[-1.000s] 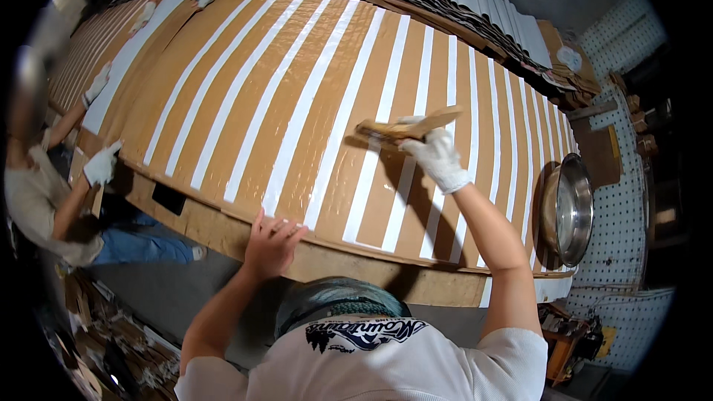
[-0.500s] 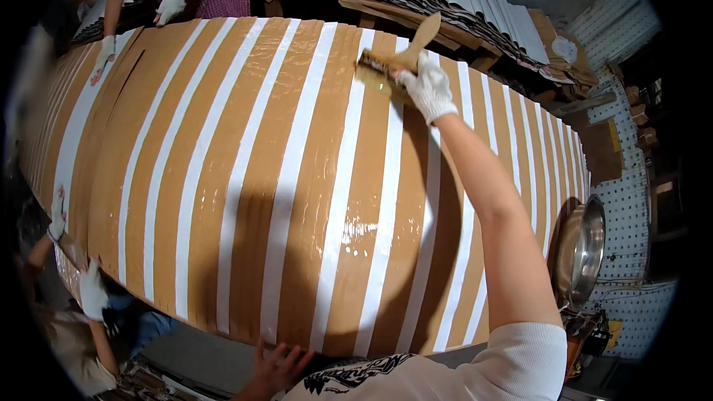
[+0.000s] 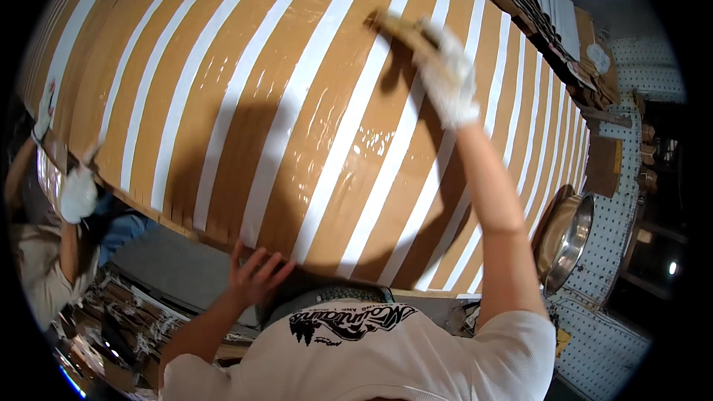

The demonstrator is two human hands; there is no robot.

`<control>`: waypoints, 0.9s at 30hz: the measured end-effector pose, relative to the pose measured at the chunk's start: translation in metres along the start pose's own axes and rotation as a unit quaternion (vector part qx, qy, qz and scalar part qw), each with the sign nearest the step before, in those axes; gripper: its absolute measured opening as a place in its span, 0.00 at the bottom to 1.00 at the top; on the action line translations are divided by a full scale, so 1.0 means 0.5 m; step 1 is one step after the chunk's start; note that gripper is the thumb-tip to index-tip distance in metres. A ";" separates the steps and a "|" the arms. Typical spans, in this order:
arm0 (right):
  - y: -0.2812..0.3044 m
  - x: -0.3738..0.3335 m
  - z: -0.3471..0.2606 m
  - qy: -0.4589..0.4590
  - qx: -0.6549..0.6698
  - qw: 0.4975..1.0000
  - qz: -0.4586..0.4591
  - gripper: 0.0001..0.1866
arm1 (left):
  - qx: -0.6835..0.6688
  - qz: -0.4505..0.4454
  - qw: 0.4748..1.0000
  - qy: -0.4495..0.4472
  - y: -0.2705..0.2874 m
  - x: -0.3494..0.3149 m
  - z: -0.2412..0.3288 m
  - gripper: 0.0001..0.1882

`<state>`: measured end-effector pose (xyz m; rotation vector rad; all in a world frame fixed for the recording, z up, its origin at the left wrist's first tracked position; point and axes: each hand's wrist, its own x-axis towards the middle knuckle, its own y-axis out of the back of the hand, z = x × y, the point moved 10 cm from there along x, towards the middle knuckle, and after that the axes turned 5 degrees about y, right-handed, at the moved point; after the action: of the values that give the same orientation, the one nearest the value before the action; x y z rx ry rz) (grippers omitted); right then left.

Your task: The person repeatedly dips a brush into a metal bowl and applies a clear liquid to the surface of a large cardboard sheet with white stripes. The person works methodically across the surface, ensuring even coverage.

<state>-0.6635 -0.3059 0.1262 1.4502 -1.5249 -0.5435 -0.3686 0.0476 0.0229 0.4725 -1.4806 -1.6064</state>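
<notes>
My right hand [image 3: 451, 85], in a white glove, is closed around a wide wooden brush [image 3: 405, 32], blurred by motion, over the far half of a striped surface. That surface is made of brown bands [image 3: 297, 156] alternating with white strips [image 3: 349, 137]. Wet, shiny patches show on it, and a shadow falls beneath the brush. At the near edge rests my bare left hand [image 3: 258, 275], fingers spread and holding nothing. Whether the bristles touch the surface I cannot tell.
A metal bowl [image 3: 583, 241] stands tilted at the right end. On the left, a co-worker's white-gloved hand [image 3: 78, 194] is near the surface's edge, with another gloved hand [image 3: 43, 120] beyond. Stacked white sheets [image 3: 546, 0] lie behind the far edge.
The view has shifted, bringing more of my torso and left arm into sight. My right hand has brought the brush back from the far edge and turned it. The person across has left the view.
</notes>
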 end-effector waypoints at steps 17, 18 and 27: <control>-0.034 -0.363 -0.216 -0.057 0.313 0.947 -0.051 0.18 | -0.118 -0.008 0.993 0.016 0.046 0.022 0.009 0.35; -0.048 -0.400 -0.260 0.010 0.245 0.966 -0.077 0.17 | -0.114 -0.010 0.993 0.021 0.045 0.016 0.004 0.36; -0.054 -0.494 -0.294 -0.020 -0.010 0.953 -0.302 0.17 | -0.074 -0.014 0.997 0.001 0.028 -0.005 -0.005 0.41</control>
<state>-0.5584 -0.0392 0.0947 1.9015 -1.0779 -0.9477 -0.3605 0.0492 0.0348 0.4119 -1.3477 -1.7219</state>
